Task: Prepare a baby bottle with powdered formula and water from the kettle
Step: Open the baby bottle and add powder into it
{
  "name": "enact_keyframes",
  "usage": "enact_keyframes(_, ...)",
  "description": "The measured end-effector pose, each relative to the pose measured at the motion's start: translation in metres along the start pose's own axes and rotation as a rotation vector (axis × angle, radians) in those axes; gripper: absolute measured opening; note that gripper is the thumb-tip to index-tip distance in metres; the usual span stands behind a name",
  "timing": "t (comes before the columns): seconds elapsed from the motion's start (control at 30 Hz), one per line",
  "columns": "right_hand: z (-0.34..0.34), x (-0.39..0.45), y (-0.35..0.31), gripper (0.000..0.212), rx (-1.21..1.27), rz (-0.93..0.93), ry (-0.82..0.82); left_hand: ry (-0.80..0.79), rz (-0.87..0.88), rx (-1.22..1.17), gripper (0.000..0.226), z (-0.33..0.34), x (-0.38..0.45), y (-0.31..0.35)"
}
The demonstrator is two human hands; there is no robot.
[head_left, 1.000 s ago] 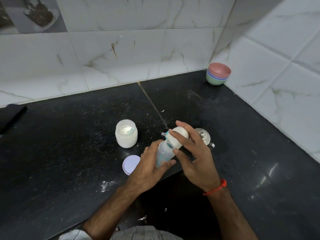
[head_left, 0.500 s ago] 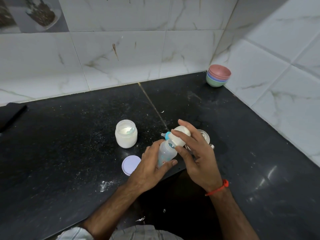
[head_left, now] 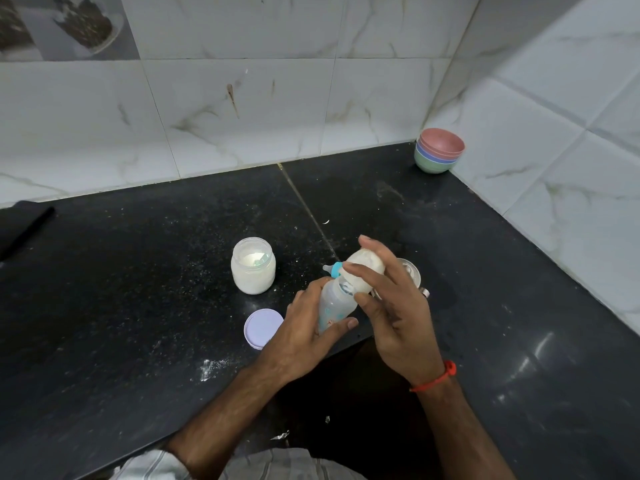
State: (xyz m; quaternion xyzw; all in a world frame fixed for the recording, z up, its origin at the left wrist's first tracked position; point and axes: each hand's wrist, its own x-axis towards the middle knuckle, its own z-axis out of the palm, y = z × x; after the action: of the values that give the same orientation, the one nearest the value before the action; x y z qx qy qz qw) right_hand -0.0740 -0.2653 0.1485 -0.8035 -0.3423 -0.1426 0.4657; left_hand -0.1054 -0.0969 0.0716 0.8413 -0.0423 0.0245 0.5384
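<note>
On the black desk (head_left: pixel 104 289), from left: open jar of white powder (head_left: pixel 253 266), purple lid (head_left: pixel 263 328) lying flat just in front. Then left hand (head_left: pixel 304 341) wrapped around baby bottle (head_left: pixel 337 306), held tilted above desk edge; right hand (head_left: pixel 398 306) with fingers closed on bottle's white cap (head_left: pixel 365 271). Shiny kettle (head_left: pixel 410 271) mostly hidden behind right hand; stacked bowls (head_left: pixel 439 150) far back in the corner.

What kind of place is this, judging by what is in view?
Most likely a home kitchen corner: a black stone counter meets marble-look wall tiles, stacked bowls sit in the corner, and an open jar of white powder stands on the counter.
</note>
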Motion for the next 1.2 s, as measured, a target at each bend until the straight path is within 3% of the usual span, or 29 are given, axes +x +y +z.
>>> enact_keyframes(0.63, 0.0031, -0.0021, -0.0007, 0.031, 0.025, -0.001, 0.053, 0.019, 0.024, 0.005, 0.058, -0.0001, 0.0002, -0.0015)
enact_keyframes(0.77, 0.0026, -0.0002, 0.0013, 0.033, 0.047, 0.044, -0.05, 0.016, 0.02, 0.01, 0.058, 0.0015, -0.0002, -0.0038)
enact_keyframes(0.97, 0.003, -0.0019, 0.0003, 0.032, 0.116, 0.007, 0.139, 0.029, 0.001, 0.005, 0.067, 0.0003, -0.0001, -0.0034)
enact_keyframes(1.1, 0.0064, -0.001, 0.0035, 0.033, 0.078, 0.062, -0.018, 0.035, 0.024, 0.018, 0.062, -0.0001, -0.0008, -0.004)
enact_keyframes(1.2, 0.0056, -0.0003, 0.0035, 0.032, 0.099, 0.077, 0.01, 0.028, 0.015, 0.025, 0.065, 0.0, -0.0025, -0.006)
